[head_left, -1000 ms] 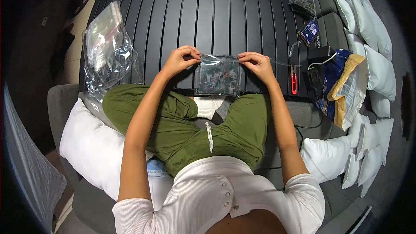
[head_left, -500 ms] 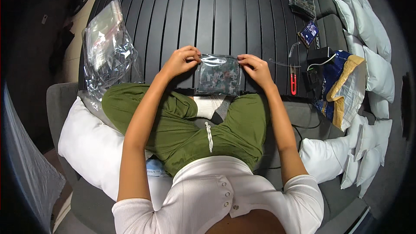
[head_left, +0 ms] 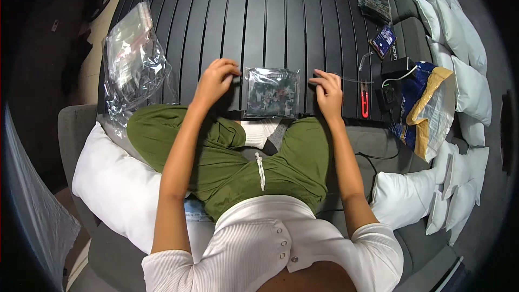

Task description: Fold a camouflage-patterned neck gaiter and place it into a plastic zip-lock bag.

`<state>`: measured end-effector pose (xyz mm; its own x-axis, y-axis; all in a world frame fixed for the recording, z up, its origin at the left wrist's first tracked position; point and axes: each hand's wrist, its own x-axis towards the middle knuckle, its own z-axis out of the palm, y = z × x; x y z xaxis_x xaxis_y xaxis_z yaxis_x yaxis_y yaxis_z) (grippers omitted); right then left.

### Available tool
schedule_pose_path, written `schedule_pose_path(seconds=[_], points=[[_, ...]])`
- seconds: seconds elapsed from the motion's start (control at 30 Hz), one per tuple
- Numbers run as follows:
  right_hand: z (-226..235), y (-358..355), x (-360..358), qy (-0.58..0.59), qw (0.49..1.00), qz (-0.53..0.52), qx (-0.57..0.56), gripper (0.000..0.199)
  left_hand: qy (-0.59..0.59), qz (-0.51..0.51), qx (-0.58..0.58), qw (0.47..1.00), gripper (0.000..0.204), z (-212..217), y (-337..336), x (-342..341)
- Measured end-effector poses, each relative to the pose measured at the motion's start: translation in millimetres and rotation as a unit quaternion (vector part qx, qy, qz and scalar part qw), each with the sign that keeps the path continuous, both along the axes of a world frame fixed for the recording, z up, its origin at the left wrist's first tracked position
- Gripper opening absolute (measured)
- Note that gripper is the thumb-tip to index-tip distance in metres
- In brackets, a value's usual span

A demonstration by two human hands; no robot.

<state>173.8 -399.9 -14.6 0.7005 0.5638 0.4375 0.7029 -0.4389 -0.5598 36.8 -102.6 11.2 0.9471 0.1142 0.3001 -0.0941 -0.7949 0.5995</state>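
Observation:
A flat clear plastic bag with folded green-grey digital camouflage cloth inside (head_left: 273, 97) lies on the near edge of the black slatted table (head_left: 259, 21), in front of my crossed legs. My left hand (head_left: 216, 82) hovers just off its left side, fingers loosely bent and apart, holding nothing. On the other side, my right hand (head_left: 328, 92) is a little away from the bag's right edge. Its fingers are spread and nothing is in them. Light glints along the bag's upper end.
Loose clear plastic bags (head_left: 130, 59) are heaped at the table's left. Along the right side are red-handled thread snips (head_left: 365, 103), a phone (head_left: 383, 41), a black box with a white cable (head_left: 399, 68), a blue-and-tan sack (head_left: 427, 111) and more camouflage packs (head_left: 373, 4).
Both hands have let go of the bag's upper corners and moved outward, the left hand leftward and the right hand rightward. The bag lies flatter on the table.

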Motion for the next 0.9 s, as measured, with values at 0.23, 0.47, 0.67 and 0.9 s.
schedule_pose_path(seconds=[0.23,0.47,0.67,0.9], points=[[8.2,58.2,-29.3,0.625,0.646,0.075,0.432,0.026,0.109,0.016,-0.777,0.619,0.038,4.3,-81.3,16.7],[-12.1,47.8,-23.2,0.69,0.485,0.018,0.537,0.031,0.028,0.038,-0.913,0.405,0.044,-36.1,-61.5,3.5],[-14.3,17.7,-17.2,0.589,0.679,-0.041,0.436,0.029,0.078,0.177,-0.742,0.642,0.044,-21.4,-42.7,-16.2],[3.5,44.6,-13.6,0.569,0.785,-0.071,0.235,0.042,0.167,0.215,-0.549,0.79,0.049,-17.9,-47.9,1.0]])
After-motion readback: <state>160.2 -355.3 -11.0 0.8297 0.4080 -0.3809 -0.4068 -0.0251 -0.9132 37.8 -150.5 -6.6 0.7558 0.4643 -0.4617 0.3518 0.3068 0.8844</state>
